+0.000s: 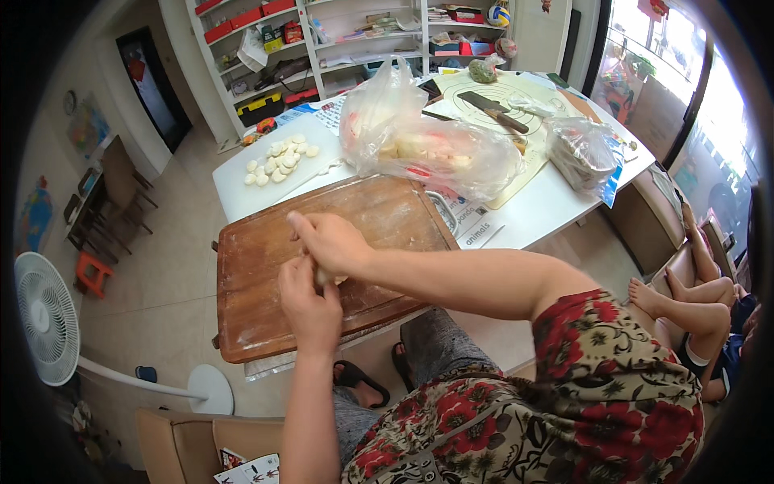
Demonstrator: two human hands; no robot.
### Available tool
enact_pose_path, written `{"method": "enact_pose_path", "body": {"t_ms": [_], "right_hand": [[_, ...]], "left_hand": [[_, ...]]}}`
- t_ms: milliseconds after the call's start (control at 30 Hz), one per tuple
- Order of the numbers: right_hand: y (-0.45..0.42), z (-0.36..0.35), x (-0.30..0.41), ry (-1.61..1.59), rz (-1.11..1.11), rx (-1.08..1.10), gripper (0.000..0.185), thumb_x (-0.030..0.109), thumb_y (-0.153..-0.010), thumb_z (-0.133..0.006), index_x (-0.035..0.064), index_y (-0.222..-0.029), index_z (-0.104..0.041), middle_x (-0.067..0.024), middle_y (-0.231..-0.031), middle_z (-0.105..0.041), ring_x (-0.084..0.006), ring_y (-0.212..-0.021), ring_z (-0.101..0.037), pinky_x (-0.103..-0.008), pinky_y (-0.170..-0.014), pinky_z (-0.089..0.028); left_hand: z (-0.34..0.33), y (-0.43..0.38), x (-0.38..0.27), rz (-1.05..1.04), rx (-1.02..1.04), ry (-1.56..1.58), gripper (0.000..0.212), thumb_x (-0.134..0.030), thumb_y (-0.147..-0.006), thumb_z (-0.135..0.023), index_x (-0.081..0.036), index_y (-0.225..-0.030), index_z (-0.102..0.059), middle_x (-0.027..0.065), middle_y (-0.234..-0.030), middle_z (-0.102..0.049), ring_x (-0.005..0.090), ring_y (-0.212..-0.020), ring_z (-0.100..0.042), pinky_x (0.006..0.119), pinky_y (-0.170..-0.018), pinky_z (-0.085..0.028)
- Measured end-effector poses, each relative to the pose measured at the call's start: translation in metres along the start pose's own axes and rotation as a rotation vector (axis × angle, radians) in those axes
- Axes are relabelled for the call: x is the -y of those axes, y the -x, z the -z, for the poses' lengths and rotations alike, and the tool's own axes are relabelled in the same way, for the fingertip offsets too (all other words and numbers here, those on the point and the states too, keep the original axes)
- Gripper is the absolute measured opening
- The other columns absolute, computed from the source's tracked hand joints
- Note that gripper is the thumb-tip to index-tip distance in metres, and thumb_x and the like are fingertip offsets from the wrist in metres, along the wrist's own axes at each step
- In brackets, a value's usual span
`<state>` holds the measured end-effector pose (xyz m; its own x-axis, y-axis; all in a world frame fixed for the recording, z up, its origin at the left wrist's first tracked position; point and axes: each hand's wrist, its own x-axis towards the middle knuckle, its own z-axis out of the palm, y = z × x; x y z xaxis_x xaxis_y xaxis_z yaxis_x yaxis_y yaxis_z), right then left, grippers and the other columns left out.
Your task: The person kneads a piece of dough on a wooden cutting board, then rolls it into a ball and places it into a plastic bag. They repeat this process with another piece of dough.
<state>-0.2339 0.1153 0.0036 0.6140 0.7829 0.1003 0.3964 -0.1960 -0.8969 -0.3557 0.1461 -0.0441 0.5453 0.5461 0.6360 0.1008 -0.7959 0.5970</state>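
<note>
Over a floured wooden board [260,314], my two hands meet. A pale lump, apparently dough [322,277], shows in my left hand [309,305], whose fingers curl around it. My right hand [335,239] sits just above, its fingers bent down against the left hand's fingertips. Those right fingertips are mostly hidden, so whether they pinch something is unclear. Beyond the wooden board at the left, a white cutting board [233,193] carries several small, pale rounded dough pieces [283,162].
Plastic bags [447,154] bulge behind the wooden board. On a pastry mat [456,88] lies a cleaver [481,100] beside another knife [508,120]. Another filled bag [580,154] stands at right. A white fan [45,317] is at left; another person's bare legs [689,305] are at right.
</note>
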Motion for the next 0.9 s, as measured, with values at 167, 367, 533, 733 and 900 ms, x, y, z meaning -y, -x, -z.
{"method": "enact_pose_path", "body": {"t_ms": [167, 367, 533, 733, 900], "right_hand": [[-0.021, -0.013, -0.034, 0.13, 0.165, -0.175, 0.041, 0.039, -0.101, -0.04, 0.0064, -0.095, -0.065, -0.0222, -0.09, -0.068, -0.0435, -0.088, -0.063, -0.0539, -0.08, -0.047], [-0.062, -0.005, -0.04, 0.115, 0.01, -0.225, 0.048, 0.045, -0.101, -0.04, 0.0044, -0.098, -0.066, -0.0204, -0.088, -0.069, -0.041, -0.086, -0.065, -0.0498, -0.081, -0.049], [0.005, 0.008, 0.007, -0.079, -0.085, 0.158, 0.056, 0.053, -0.1, -0.041, 0.0047, -0.106, -0.068, -0.0143, -0.084, -0.07, -0.0325, -0.081, -0.067, -0.0408, -0.079, -0.052], [-0.042, -0.018, -0.027, 0.231, 0.149, -0.209, 0.046, 0.043, -0.1, -0.043, 0.0041, -0.095, -0.068, -0.0225, -0.089, -0.068, -0.0431, -0.087, -0.063, -0.0503, -0.08, -0.049], [-0.069, -0.018, -0.041, 0.041, 0.067, -0.222, 0.05, 0.043, -0.101, -0.039, 0.0015, -0.091, -0.065, -0.0239, -0.088, -0.068, -0.0429, -0.086, -0.065, -0.0516, -0.079, -0.049]], "left_hand": [[-0.01, -0.004, -0.011, -0.042, -0.067, -0.194, 0.047, -0.007, -0.073, -0.074, 0.0, -0.118, -0.06, 0.0152, -0.108, -0.057, 0.0342, -0.1, -0.056, 0.039, -0.085, -0.047], [-0.031, -0.029, 0.016, 0.234, 0.055, -0.01, 0.026, -0.008, -0.082, -0.071, -0.001, -0.107, -0.068, 0.0146, -0.093, -0.062, 0.0282, -0.081, -0.062, 0.038, -0.076, -0.049], [0.007, 0.002, -0.013, -0.105, 0.026, -0.108, 0.034, 0.0, -0.077, -0.068, 0.0, -0.11, -0.062, 0.0123, -0.096, -0.057, 0.0248, -0.083, -0.059, 0.036, -0.074, -0.049], [-0.012, -0.006, 0.005, 0.012, -0.041, -0.163, 0.045, -0.015, -0.081, -0.075, 0.0, -0.121, -0.06, 0.014, -0.099, -0.059, 0.0249, -0.083, -0.059, 0.037, -0.076, -0.05], [-0.019, -0.027, 0.017, 0.369, 0.1, 0.105, 0.037, -0.014, -0.084, -0.073, 0.0, -0.117, -0.065, 0.013, -0.1, -0.063, 0.0201, -0.081, -0.062, 0.033, -0.073, -0.051]]}}
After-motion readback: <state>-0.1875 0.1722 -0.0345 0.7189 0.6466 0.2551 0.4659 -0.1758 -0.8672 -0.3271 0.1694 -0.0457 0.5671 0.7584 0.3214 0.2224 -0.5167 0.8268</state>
